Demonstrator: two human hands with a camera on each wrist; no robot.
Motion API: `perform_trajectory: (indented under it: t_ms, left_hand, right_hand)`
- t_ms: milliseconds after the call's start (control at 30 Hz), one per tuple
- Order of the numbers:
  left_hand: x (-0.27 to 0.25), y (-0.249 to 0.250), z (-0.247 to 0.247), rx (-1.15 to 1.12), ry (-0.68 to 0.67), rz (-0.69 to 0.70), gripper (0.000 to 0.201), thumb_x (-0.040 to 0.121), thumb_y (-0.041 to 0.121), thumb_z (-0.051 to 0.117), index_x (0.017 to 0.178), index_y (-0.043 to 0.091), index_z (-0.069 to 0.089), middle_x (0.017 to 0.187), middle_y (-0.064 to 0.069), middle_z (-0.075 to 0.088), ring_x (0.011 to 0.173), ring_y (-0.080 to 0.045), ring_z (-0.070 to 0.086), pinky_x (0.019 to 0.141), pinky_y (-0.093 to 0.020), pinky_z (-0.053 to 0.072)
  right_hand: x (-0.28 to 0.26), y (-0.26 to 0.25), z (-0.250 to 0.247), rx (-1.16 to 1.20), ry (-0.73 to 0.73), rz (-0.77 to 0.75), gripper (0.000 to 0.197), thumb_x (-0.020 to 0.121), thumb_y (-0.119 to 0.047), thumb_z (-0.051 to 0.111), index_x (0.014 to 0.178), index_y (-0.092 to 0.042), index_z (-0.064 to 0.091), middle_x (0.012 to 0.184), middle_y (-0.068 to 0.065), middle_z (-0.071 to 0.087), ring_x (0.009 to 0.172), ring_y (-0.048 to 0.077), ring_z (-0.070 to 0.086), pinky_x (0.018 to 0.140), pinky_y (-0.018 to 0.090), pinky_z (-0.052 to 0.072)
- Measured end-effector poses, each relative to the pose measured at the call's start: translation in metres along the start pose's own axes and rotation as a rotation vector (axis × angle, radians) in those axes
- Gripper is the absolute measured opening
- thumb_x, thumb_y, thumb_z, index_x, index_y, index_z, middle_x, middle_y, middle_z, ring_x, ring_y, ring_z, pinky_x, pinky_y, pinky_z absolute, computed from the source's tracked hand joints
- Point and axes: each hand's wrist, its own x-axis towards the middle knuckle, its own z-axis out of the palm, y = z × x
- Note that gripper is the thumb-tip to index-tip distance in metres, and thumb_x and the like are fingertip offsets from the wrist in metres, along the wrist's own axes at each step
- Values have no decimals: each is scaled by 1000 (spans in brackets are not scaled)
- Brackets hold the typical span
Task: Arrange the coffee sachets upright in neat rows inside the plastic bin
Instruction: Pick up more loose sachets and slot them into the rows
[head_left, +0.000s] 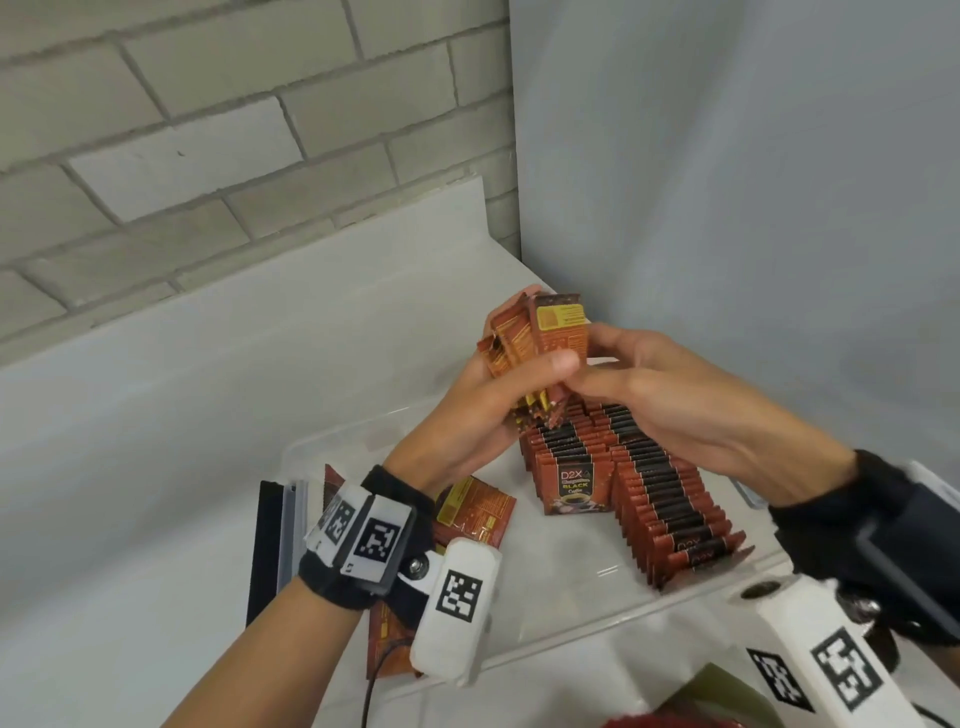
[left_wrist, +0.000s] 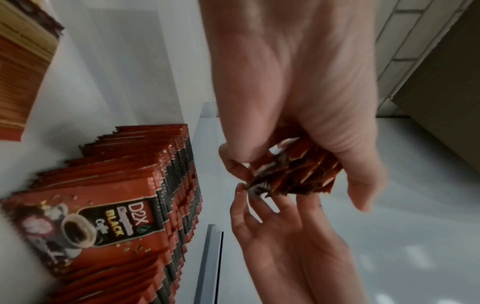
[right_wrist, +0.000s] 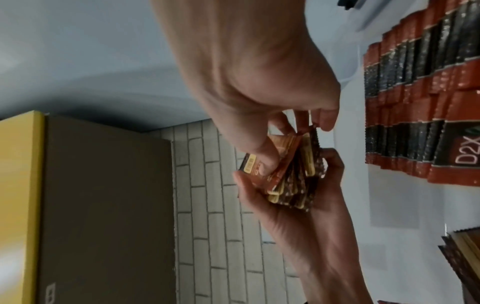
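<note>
My left hand (head_left: 483, 410) grips a bundle of sachets (head_left: 540, 338) above the bin's (head_left: 332, 441) far edge. My right hand (head_left: 670, 400) pinches its side. They look light and slippery; I would hold the flat faces.

The left hand (head_left: 488, 410) and right hand (head_left: 670, 400) hide the lower half of the fanned bundle of sachets (head_left: 540, 338). The left wrist mount (head_left: 457, 608) covers most of the loose sachets (head_left: 478, 512) near the bin's left end. A red object (head_left: 670, 722) is cut off at the bottom edge, unidentifiable.
</note>
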Motion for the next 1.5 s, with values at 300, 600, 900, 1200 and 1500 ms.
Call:
perform_trajectory:
  t_ms: [300,600,900,1200,1500]
  left_hand:
    - [-4,2,6,45,-15,-94,33,83,21,68,112,6,64,109,-15,69,102,-25,67,90,-34,54]
    - [-7,-8,25,-166,-142,-227,90,51,54,85,120,6,51,112,-27,54,108,-38,52,96,-46,48]
    - [-6,-8,34,-166,-25,-372,80,70,66,46,127,9,54,115,-15,64,113,-26,61,94,-37,52]
    - [-3,-12,46,-132,-3,-373,74,82,64,36,126,7,52,95,-8,69,94,-19,68,74,-28,58]
    - [0,-13,39,-167,-13,-325,47,84,25,65,125,4,52,108,-16,64,103,-23,66,90,-39,54]
  right_hand:
    - [-1,-2,-6,-374,213,-213,97,72,-39,80,146,-37,17,137,-9,33,126,9,38,100,23,37]
    - [-18,-2,-11,-806,-279,-491,76,69,-40,83,127,-56,37,146,-28,9,142,-9,-1,109,12,25]
    - [-22,13,-9,-736,-131,-444,97,74,-36,81,144,-43,14,123,-11,54,107,2,57,86,18,47]
    - [-23,22,-10,-633,-102,-363,105,72,-28,83,142,-47,8,120,-4,56,102,4,60,85,22,51]
    - [-19,20,-17,-645,-90,-347,111,72,-16,80,145,-46,2,106,-8,57,88,5,62,75,19,51]
